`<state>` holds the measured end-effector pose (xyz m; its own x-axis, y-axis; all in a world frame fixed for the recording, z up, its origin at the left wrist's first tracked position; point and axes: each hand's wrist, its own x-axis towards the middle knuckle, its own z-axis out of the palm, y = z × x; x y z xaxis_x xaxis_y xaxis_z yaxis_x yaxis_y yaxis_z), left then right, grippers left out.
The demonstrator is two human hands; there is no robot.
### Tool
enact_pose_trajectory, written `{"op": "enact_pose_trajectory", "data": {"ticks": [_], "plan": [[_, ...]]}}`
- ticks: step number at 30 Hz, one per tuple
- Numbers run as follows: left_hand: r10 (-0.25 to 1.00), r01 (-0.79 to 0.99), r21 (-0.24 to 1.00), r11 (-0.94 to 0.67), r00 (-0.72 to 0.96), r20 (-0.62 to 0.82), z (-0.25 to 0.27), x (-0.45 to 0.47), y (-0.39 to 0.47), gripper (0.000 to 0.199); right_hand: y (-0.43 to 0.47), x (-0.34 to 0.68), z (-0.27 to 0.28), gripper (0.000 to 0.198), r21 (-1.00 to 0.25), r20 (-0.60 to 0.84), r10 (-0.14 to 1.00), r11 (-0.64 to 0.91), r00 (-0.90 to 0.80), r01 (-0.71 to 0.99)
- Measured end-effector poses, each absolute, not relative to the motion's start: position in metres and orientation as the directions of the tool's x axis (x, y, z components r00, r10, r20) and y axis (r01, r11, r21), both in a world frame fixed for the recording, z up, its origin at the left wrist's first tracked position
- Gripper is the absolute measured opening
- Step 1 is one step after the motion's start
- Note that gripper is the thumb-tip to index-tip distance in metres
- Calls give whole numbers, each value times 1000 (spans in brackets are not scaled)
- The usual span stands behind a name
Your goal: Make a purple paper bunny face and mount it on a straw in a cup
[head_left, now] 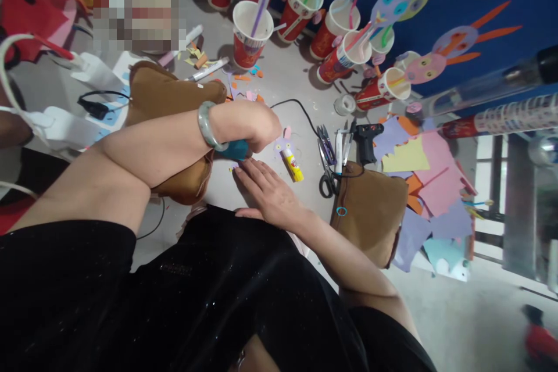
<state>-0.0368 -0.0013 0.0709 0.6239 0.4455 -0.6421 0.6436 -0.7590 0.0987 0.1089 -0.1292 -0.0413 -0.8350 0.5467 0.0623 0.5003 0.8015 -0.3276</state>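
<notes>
My left hand (258,123), with a pale green bangle at the wrist, bends down over the table. Its fingers are curled, their tips largely hidden from view. Below the wrist shows a teal item (233,151), mostly covered, whose kind I cannot make out. My right hand (275,196) lies palm down with fingers stretched out, the fingertips close to the teal item. A lilac paper animal face (283,146) with yellow eyes and a pink ear lies just right of my left hand. A yellow glue stick (293,165) rests against its lower edge.
Red paper cups (249,46) with straws and paper animal faces stand along the back. Scissors (326,177) and a black glue gun (367,140) lie to the right. Brown cushions (370,209) flank my arms. Coloured paper (440,177) is piled right; power strips (107,122) and cables lie left.
</notes>
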Motion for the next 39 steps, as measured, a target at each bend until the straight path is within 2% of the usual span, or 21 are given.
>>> {"op": "enact_pose_trajectory", "data": {"ticks": [3, 10, 20, 25, 28, 30, 34, 39], "plan": [[456, 660, 111, -743, 621, -637, 70, -37, -1, 33, -131, 112, -38, 98, -337, 76, 558, 795, -827, 505], [411, 638, 108, -762, 606, -681, 69, -35, -1, 38, -140, 100, -35, 93, -195, 94, 572, 813, -815, 549], [424, 666, 136, -734, 605, -674, 69, -36, 1, 45, -142, 90, -40, 92, -150, 65, 646, 759, -760, 633], [435, 688, 188, -701, 621, -652, 69, -37, -2, 64, -141, 88, -42, 90, -136, 72, 661, 748, -747, 650], [426, 692, 246, -679, 644, -635, 68, -36, -3, 68, -142, 88, -43, 89, -151, 52, 670, 738, -740, 658], [412, 676, 230, -700, 646, -642, 68, -35, -5, 64, -143, 88, -43, 88, -148, 51, 671, 738, -740, 659], [349, 566, 147, -811, 671, -654, 70, -33, -10, 43, -144, 89, -42, 87, -121, 82, 653, 757, -753, 643], [339, 542, 124, -831, 672, -658, 72, -32, -13, 31, -145, 91, -41, 89, -138, 57, 648, 758, -759, 637]]}}
